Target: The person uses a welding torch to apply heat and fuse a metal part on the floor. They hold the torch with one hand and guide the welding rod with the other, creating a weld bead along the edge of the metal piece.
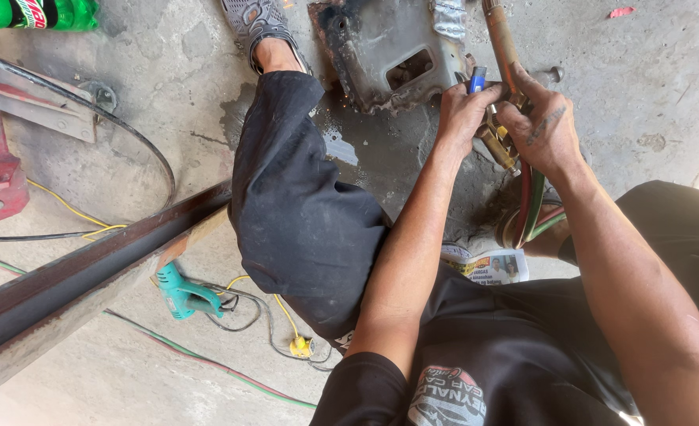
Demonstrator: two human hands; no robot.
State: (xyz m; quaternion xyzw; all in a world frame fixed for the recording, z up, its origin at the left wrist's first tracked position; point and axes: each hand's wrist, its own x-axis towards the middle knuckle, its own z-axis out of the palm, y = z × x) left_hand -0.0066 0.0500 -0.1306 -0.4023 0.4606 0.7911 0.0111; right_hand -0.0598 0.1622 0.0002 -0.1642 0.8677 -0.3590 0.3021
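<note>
Landmark: rusted grey steel plate with a rectangular cut-out [389, 51], lying flat on the concrete floor [168, 102].

Brass gas torch with a long copper-coloured neck [501, 47]: just to the right of the plate, its long axis running from the hands up and away, roughly along the plate's right edge. Its valve end sits between the two hands, and the red and green hoses [529, 207] trail from it back toward the person's body.

Right hand [545, 126]: right of the plate, fingers wrapped shut around the torch body.

Left hand [461, 110]: at the plate's lower right corner, fingers pinched on a small blue lighter [477, 79], which stands upright just beside the torch and touches or nearly touches the plate's edge. This hand is the nearer one to the plate.

Teal power tool [182, 293]: well down-left of the plate, beside a dark steel beam [73, 276].
</note>
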